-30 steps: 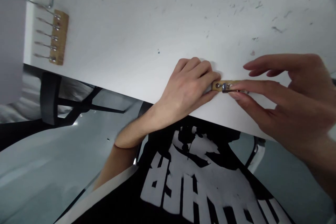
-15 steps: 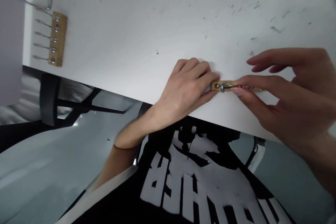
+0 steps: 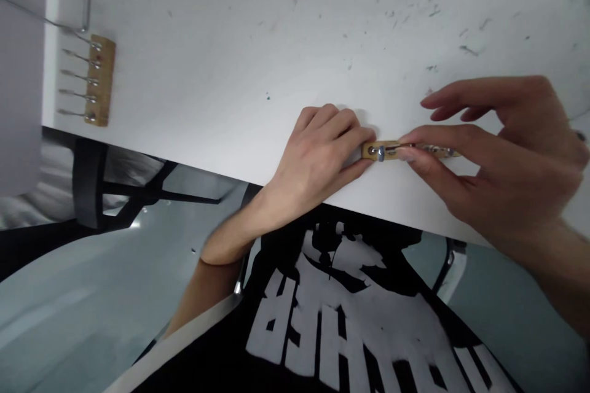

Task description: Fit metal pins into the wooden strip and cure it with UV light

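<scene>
Since the earliest frame, the right hand's pinching fingertips have shifted a little along the wooden block, away from the left hand; the whole view has also drifted slightly. The wooden block lies on the table near its front edge; the left hand's grip is closed around the block's near end, thumb on one side, forefinger on the other; the right hand's grip is closed on a thin dark piece, too small to identify, over the block, its other fingers raised and apart. A blue-grey metal fitting sits on the block between the two hands; at the table's left end stands a second block with five metal pieces projecting from it; dark flecks dot the table beyond the right hand.
</scene>
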Demonstrator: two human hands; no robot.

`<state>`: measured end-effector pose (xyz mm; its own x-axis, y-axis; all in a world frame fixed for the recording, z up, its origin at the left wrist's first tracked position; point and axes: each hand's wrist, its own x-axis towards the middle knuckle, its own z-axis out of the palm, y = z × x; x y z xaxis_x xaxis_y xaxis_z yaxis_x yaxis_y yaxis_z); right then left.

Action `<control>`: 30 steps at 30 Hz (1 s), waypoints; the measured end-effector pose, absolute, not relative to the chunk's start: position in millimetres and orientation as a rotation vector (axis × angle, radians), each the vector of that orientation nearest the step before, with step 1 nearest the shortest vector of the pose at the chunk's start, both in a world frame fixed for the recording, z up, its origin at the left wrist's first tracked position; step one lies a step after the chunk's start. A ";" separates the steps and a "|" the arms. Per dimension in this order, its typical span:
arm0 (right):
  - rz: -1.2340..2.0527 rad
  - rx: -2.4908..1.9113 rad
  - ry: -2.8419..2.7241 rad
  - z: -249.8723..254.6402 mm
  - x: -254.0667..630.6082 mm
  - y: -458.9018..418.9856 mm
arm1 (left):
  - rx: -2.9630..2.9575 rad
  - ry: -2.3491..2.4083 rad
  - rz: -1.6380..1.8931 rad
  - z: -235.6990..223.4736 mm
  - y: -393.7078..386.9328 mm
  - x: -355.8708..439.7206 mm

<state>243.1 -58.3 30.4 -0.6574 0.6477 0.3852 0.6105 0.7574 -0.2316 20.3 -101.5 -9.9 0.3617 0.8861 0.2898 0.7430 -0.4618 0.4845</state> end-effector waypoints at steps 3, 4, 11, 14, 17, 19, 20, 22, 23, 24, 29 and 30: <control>0.138 -0.975 -2.495 30.1 240.6 -56.5 | 2.357 1.455 0.753 -9.9 -101.7 20.1; 0.140 -0.981 -2.491 30.3 240.4 -56.9 | 2.356 1.454 0.753 -9.7 -101.8 20.1; 0.159 -0.983 -2.503 31.5 246.8 -66.2 | 2.334 1.451 0.754 -7.9 -101.7 20.8; 0.141 -0.969 -2.506 30.8 248.1 -67.0 | 2.321 1.450 0.745 -8.1 -101.3 20.9; 0.122 -0.950 -2.499 28.9 246.5 -63.3 | 2.321 1.445 0.742 -9.0 -101.0 20.6; 0.131 -0.949 -2.476 28.0 244.3 -59.5 | 2.319 1.449 0.731 -9.4 -101.0 20.3; 0.134 -0.951 -2.465 27.9 243.0 -57.6 | 2.318 1.448 0.724 -9.4 -101.0 20.0; 0.138 -0.962 -2.461 28.5 241.0 -54.5 | 2.317 1.446 0.710 -9.0 -101.1 19.5; 0.134 -0.966 -2.461 29.0 240.5 -53.5 | 2.317 1.445 0.702 -8.8 -101.1 19.3; 0.132 -0.970 -2.460 29.5 240.6 -52.8 | 2.319 1.445 0.698 -8.5 -101.2 19.2; 0.167 -1.018 -2.432 29.7 247.8 -53.8 | 2.333 1.448 0.717 -8.7 -101.3 19.8; 0.177 -1.030 -2.427 29.3 249.9 -54.4 | 2.331 1.448 0.722 -8.9 -101.4 20.1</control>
<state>249.9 -54.4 29.3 -0.5925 0.7046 0.3905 0.6404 0.7060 -0.3023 20.1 -101.4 -8.9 0.3644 0.8955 0.2557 0.7430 -0.4451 0.4999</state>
